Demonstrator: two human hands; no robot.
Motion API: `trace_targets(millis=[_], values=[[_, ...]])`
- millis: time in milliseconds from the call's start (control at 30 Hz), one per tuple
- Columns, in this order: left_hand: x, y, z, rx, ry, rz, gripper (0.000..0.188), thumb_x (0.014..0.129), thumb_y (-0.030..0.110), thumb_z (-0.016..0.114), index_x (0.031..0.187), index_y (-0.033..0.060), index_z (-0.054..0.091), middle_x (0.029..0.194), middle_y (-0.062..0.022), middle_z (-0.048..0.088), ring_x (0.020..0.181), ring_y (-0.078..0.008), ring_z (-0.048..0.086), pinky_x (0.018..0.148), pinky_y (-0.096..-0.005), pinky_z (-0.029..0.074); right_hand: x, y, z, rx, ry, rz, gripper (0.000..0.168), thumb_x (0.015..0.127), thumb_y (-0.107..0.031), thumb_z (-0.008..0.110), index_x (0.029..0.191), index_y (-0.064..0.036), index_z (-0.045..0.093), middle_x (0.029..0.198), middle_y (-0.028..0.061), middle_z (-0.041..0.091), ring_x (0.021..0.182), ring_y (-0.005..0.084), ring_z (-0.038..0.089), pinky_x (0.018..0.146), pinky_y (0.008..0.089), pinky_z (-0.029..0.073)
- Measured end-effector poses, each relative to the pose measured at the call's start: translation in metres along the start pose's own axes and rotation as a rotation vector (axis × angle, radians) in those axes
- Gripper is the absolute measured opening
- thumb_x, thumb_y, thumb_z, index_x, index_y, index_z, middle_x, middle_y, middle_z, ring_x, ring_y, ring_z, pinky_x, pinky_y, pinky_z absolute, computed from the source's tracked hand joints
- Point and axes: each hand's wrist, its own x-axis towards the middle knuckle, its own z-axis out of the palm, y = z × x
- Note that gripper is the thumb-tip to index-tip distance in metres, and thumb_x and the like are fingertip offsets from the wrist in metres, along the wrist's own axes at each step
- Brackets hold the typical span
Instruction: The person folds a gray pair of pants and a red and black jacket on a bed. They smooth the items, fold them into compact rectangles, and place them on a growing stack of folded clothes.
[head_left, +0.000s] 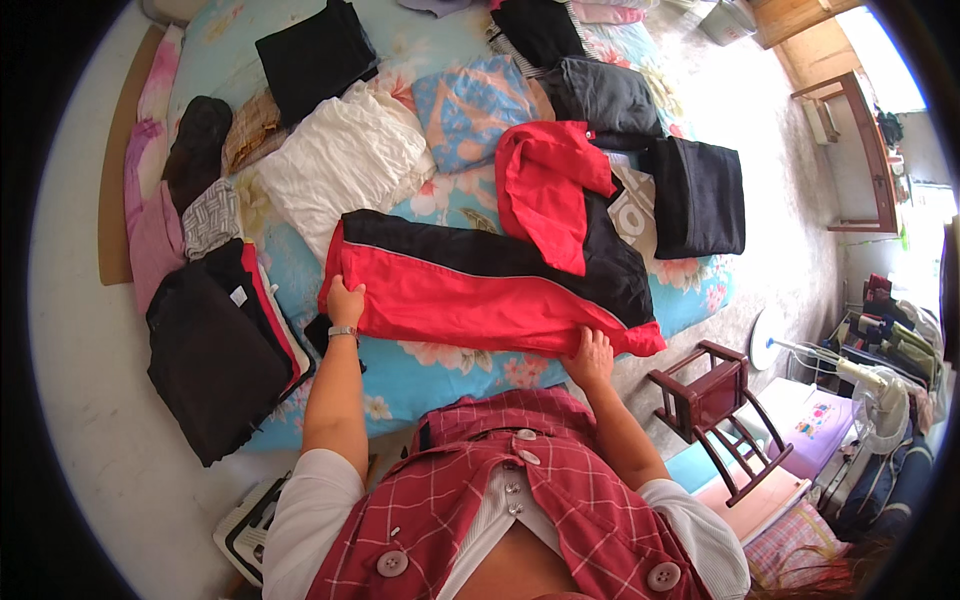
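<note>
A red-and-black garment (450, 300) with thin pale piping lies stretched sideways across the front of the bed. My left hand (346, 304) grips its left end, thumb on top of the red cloth. At the lower edge near the other end, my right hand (591, 358) has its fingers over the fabric; its thumb is hard to see. A narrow red section (551, 187) of the garment lies bunched and folded back above the black part. Under that side, a beige cloth with a pale print (634, 214) is partly covered. White crumpled fabric (349, 150) lies just beyond my left hand.
The bed (465, 367) has a blue floral cover. Folded dark clothes (701, 199) lie at right, a black pile (217, 345) at left, and blue patterned cloth (480, 112) beyond. A wooden chair (705, 397) and a fan (862, 371) stand off the bed's right corner.
</note>
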Motion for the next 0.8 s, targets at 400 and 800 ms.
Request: trace_targets(millis=[400,800], values=[[0.027,-0.026,-0.029,0.168,-0.015,0.044,0.04,0.088,0.03,0.056,0.112,-0.0007,0.053,0.107,-0.0268,0.06,0.099,-0.0435,0.056,0.084,-0.0477,0.045,0.002,0.025,0.011,-0.192,-0.317,-0.144,0.024,0.071,-0.021,0.061,0.093,-0.01,0.061,0.089,0.0132,0.064,0.085,0.0312,0.063,0.073,0.0419,0.05],[0.002,0.061,-0.036,0.185,0.276,0.301,0.037,0.082,0.007,0.058,0.117,0.0022,0.051,0.107,-0.0181,0.055,0.103,-0.0374,0.052,0.088,-0.0455,0.043,0.16,0.002,-0.099,0.235,-0.022,-0.022,0.042,0.075,-0.026,0.067,0.112,-0.009,0.056,0.099,0.0141,0.062,0.091,0.0321,0.06,0.074,0.0418,0.049]])
